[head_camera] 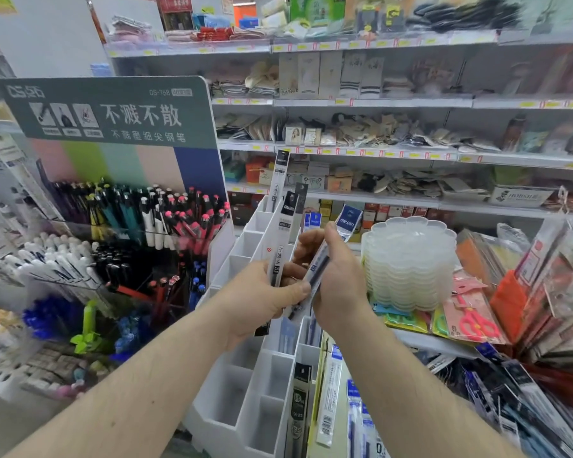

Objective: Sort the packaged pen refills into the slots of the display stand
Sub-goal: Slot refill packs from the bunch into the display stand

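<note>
A white display stand (242, 385) with stepped slots rises from bottom centre to mid-frame. My left hand (262, 299) grips a small bunch of black-headed refill packs (283, 233) upright above the stand. My right hand (338, 282) pinches a blue-headed refill pack (346, 221), tilted against that bunch. One black-headed pack (278, 180) stands in a far slot. Another black pack (300, 401) and blue packs (311, 328) sit in nearer slots.
A pen display (113, 206) with a green sign stands to the left. Stacked clear plastic trays (411, 259) sit right of the stand. Pink scissors (473, 322) and loose refill packs (510, 391) lie at the right. Shop shelves (377, 153) fill the background.
</note>
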Demonstrator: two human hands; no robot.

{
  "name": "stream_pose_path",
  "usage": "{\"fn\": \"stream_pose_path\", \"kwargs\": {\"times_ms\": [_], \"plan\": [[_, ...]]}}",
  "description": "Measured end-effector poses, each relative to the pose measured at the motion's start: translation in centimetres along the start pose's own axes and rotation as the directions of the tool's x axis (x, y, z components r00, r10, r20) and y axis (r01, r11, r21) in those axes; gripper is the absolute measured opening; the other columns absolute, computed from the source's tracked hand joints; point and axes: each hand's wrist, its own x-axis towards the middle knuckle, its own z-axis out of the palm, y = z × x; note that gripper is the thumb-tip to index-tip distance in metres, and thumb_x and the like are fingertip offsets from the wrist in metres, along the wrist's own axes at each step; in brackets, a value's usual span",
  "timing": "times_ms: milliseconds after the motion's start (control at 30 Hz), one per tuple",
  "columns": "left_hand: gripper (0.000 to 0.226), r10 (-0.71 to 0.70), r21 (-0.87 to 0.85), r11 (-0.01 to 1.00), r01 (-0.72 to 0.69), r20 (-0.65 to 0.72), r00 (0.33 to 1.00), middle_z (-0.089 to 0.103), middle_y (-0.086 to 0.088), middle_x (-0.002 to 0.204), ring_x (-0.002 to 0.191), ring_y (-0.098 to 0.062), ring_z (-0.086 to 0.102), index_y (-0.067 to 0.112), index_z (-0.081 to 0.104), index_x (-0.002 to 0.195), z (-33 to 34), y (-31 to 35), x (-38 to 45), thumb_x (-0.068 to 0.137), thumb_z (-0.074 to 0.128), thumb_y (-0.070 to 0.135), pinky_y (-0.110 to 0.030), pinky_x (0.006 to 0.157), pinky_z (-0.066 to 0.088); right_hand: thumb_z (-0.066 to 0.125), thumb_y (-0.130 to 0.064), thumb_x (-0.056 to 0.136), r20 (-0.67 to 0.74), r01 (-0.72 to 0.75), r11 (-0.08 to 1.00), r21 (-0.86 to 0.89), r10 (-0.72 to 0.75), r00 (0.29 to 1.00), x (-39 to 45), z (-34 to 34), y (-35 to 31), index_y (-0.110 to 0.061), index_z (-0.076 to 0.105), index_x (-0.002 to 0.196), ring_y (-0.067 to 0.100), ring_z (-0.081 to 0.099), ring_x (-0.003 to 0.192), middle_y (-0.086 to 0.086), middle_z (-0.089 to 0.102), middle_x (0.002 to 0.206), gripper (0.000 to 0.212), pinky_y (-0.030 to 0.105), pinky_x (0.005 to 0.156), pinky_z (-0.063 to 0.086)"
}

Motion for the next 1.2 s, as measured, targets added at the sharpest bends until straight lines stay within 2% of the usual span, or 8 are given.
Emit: {"fn": "stream_pose_path", "kwargs": {"times_ms": [200,433,533,633,767,867,1000,1200], "plan": [[0.007,-0.005,0.162,0.987,-0.011,0.098,0.995,0.073,0.017,0.077,0.067,0.007,0.064,0.03,0.072,0.097,-0.1,0.0,-0.2,0.09,0.073,0.029,-0.016,0.065,0.043,0.04,-0.051,0.101,-0.023,0.018,0.996,-0.092,-0.02,1.0,0.0,-1.1,-0.6,-0.025,0.075,0.067,0.027,0.064,0.079,0.004,0.066,0.077,0.055,0.049,0.082,0.056],[0.015,-0.061,0.189,0.981,0.037,0.122,0.991,0.068,0.009,0.064,0.051,0.0,0.056,0.025,0.067,0.077,0.1,0.2,-0.2,0.091,0.073,0.026,-0.016,0.049,0.039,0.036,-0.053,0.101,0.024,0.059,0.918,-0.392,-0.053,0.998,0.3,-3.3,-1.3,-0.031,0.069,0.062,0.013,0.058,0.072,-0.008,0.062,0.069,0.056,0.034,0.076,0.045],[0.017,-0.045,0.143,0.989,0.028,0.11,0.993,0.064,0.007,0.062,0.046,-0.001,0.049,0.023,0.064,0.076,-0.1,0.0,-0.1,0.089,0.076,0.023,-0.016,0.047,0.038,0.049,-0.047,0.101,0.041,0.032,0.839,-0.543,-0.012,0.999,0.0,-4.1,-1.8,-0.024,0.066,0.075,0.013,0.049,0.063,-0.004,0.054,0.069,0.039,0.028,0.063,0.04],[0.016,-0.022,0.087,0.996,0.017,0.055,0.998,0.066,0.006,0.064,0.046,0.0,0.053,0.019,0.065,0.084,-0.1,0.1,-0.1,0.084,0.08,0.025,-0.014,0.047,0.04,0.066,-0.032,0.091,0.141,-0.003,0.901,-0.434,0.072,0.987,-0.2,-5.1,-3.0,-0.011,0.056,0.078,0.012,0.036,0.045,0.001,0.045,0.057,0.026,0.021,0.042,0.032],[0.029,-0.036,0.064,0.997,0.04,-0.066,0.997,0.069,0.008,0.081,0.064,0.002,0.065,0.022,0.066,0.099,-0.1,0.2,0.2,0.081,0.077,0.041,-0.02,0.059,0.046,0.073,-0.019,0.085,-0.224,-0.046,0.969,-0.244,-0.01,0.974,1.3,-7.0,-5.1,-0.007,0.056,0.077,0.006,0.044,0.038,-0.002,0.054,0.054,0.021,0.015,0.038,0.041],[0.017,-0.069,0.022,0.997,0.071,-0.086,0.994,0.068,0.005,0.089,0.071,-0.003,0.065,0.02,0.065,0.104,-0.2,0.0,0.6,0.092,0.069,0.032,-0.021,0.055,0.041,0.074,-0.02,0.089,-0.427,-0.031,0.903,-0.429,-0.172,0.888,3.2,-9.3,-5.4,-0.007,0.061,0.075,0.006,0.049,0.036,0.002,0.057,0.053,0.023,0.017,0.041,0.045],[0.011,-0.096,-0.043,0.995,0.093,-0.079,0.992,0.069,0.003,0.086,0.068,-0.006,0.065,0.018,0.066,0.104,-0.3,0.0,0.7,0.095,0.066,0.025,-0.017,0.046,0.041,0.072,-0.019,0.091,-0.356,-0.066,0.798,-0.6,-0.192,0.914,4.8,-11.1,-3.8,-0.005,0.066,0.083,0.007,0.063,0.044,-0.001,0.068,0.052,0.018,0.017,0.044,0.05],[0.008,-0.107,-0.14,0.986,0.094,-0.087,0.99,0.067,0.0,0.084,0.064,-0.008,0.063,0.015,0.064,0.101,-0.1,0.4,0.6,0.098,0.061,0.022,-0.017,0.043,0.039,0.065,-0.011,0.094,-0.247,-0.127,0.636,-0.761,-0.105,0.963,8.4,-11.7,-0.3,-0.006,0.065,0.087,0.02,0.07,0.063,0.014,0.072,0.076,0.009,0.037,0.07,0.063]]}}
